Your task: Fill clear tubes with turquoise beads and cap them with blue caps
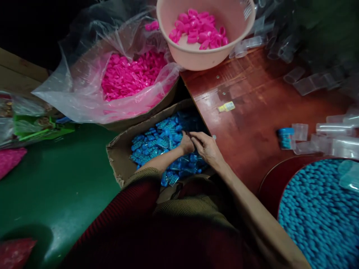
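Cardboard box sat beside the wooden table, with blue pieces heaped inside, some behind clear plastic. Left hand reached over the heap, fingers bent inward. Right hand came in from the table side, thumb and forefinger nearly together, touching or just beside the left fingertips. Whether either hand held anything: could not tell; the spot between them was dark and blurred.

Handling, as judged: a light fingertip pinch suited small, smooth pieces, since a hard squeeze risked a slip or a dent in thin plastic. Working low over the box meant a dropped piece would land on the heap. Dim light favoured slow, small finger movements.
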A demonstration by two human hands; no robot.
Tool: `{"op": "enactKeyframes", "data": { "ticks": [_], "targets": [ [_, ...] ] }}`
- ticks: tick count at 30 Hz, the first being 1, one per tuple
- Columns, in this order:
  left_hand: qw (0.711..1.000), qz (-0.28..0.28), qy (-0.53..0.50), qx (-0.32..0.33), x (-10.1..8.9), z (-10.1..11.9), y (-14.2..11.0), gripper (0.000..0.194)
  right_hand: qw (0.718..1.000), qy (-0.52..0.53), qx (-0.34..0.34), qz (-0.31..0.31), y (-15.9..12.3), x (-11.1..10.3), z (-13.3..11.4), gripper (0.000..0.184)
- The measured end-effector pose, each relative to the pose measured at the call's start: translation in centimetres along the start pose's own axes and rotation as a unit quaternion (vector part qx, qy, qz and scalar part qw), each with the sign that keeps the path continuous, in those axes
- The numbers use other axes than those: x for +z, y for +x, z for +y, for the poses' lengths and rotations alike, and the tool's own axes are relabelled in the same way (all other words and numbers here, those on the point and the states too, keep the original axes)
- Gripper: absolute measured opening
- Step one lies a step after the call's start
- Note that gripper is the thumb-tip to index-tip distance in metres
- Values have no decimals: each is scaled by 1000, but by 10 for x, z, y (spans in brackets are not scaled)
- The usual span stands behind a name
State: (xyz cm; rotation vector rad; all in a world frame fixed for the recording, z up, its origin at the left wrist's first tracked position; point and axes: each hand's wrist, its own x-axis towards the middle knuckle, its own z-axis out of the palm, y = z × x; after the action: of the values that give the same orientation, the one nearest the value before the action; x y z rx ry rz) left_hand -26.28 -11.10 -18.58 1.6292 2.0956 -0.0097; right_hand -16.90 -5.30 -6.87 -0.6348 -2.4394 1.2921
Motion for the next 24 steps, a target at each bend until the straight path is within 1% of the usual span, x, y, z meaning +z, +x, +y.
{"op": "enactKeyframes", "data": {
  "ticks": [2,4,7,10,13,15,17,18,19,20,21,22,24],
  "targets": [
    [999,-21,29,-10,1,-13,-13,35,1000,17,23,-7,-17,-4,0,26],
    [998,-33,54,-19,2,-27,-32,40,999,30,41,-20,-38,-4,-4,25],
    [993,-53,100,-44,4,-50,-65,49,996,56,49,-51,-69,2,-10,25],
    [984,-75,140,-84,9,-72,-99,56,993,78,49,-76,-92,8,-15,26],
    [975,-93,158,-126,14,-93,-135,59,991,81,45,-93,-103,11,-19,27],
    [967,-116,163,-157,13,-104,-159,62,991,82,39,-103,-106,12,-20,28],
    [957,-138,165,-195,5,-112,-177,65,990,86,36,-105,-108,12,-21,29],
    [954,-139,163,-209,-2,-113,-181,63,990,87,36,-104,-109,12,-22,29],
    [955,-130,159,-215,-11,-113,-179,58,990,88,37,-103,-109,13,-22,29],
    [959,-113,152,-209,-20,-112,-172,50,990,87,36,-103,-110,13,-23,29],
    [969,-84,137,-188,-30,-109,-159,42,990,84,36,-104,-111,13,-24,29],
    [974,-69,130,-174,-39,-105,-140,40,991,81,35,-104,-111,13,-26,29],
    [981,-44,124,-142,-53,-96,-90,42,991,77,33,-107,-112,12,-29,29]
  ]
}}
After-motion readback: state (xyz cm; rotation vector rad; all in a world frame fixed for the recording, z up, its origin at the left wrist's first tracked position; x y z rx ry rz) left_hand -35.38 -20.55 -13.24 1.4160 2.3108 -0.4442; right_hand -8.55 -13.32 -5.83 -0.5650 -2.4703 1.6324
